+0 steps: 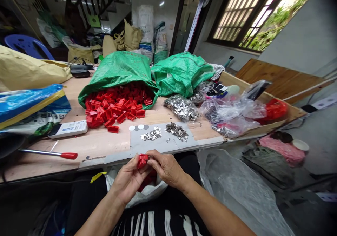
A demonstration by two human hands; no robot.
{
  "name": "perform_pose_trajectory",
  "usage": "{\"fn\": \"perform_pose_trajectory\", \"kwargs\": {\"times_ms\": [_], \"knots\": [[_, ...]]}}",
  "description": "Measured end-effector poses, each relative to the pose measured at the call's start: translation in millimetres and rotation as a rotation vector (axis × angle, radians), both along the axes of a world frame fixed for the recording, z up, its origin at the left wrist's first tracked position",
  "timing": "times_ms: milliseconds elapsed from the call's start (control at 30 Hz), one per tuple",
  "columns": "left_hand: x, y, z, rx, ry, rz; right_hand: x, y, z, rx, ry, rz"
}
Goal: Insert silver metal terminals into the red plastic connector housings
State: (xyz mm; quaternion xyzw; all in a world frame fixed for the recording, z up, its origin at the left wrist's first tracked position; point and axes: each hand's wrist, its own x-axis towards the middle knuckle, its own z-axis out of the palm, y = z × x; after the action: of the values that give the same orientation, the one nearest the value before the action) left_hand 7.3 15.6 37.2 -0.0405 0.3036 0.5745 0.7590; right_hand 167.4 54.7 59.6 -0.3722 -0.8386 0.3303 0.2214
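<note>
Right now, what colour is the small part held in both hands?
The part is red; head view.

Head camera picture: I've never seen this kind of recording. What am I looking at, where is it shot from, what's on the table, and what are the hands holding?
No machine here: a person wears a camera on the head, looking down at their own bare hands. The left hand and right hand together pinch one red plastic piece in front of the table edge. On the table a green sack spills a pile of red pieces; small metal parts lie on a grey sheet.
</note>
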Motion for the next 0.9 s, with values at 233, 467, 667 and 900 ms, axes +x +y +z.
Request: {"fn": "perform_pose_trajectory", "kwargs": {"times_ms": [233,467,667,900], "knots": [[4.0,-7.9,-18.5,0.075,0.114,-0.152,4.0,1.7,-20.5,0.038,-0.006,-0.044],[-8.2,-6.3,-77.8,0.291,1.042,-0.313,35.0,23.1,-27.6,0.018,-0.165,-0.404],[-21.5,-8.2,-104.4,0.411,1.492,-0.510,58.2,47.8,-25.4,0.141,-0.318,-0.578],[-16.3,-6.7,-97.3,0.456,1.372,-0.461,44.8,55.3,-32.2,0.183,-0.389,-0.590]]}}
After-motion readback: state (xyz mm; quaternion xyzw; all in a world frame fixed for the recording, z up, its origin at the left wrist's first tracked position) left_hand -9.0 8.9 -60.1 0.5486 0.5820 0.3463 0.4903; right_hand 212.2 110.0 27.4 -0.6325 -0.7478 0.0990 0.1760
